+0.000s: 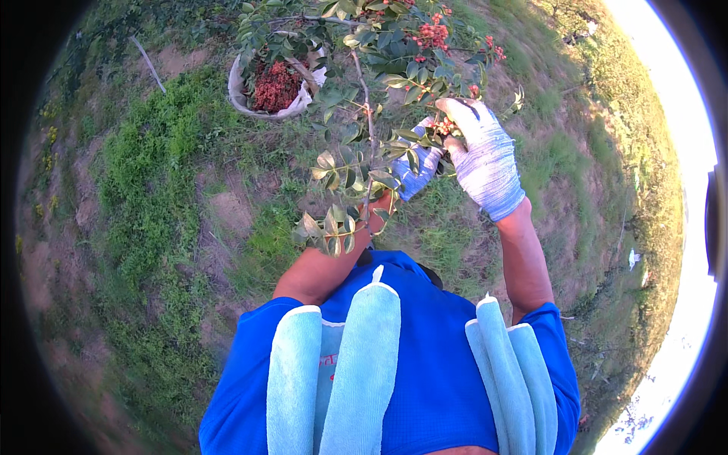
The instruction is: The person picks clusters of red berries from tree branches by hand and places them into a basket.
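A leafy branch bearing red berry clusters [432, 35] hangs down in front of me. My right hand [483, 156], in a pale blue and white knit glove, has its bare-looking fingertips at a small berry cluster [443, 126]. Thumb and fingers curve around that cluster with a gap showing between them. My left hand [418, 165], in a like glove, is at the left of the same cluster, partly hidden behind leaves; its grip cannot be made out. The woody stem [369, 122] runs down past my left forearm.
At the upper left, a white-lined container [236, 91] holds a heap of picked red berries [277, 86] behind some leaves. Grass and weeds [153, 142] with patches of bare soil cover the ground. A pale stick [148, 63] lies farther left. A light blue towel [364, 364] hangs over my chest.
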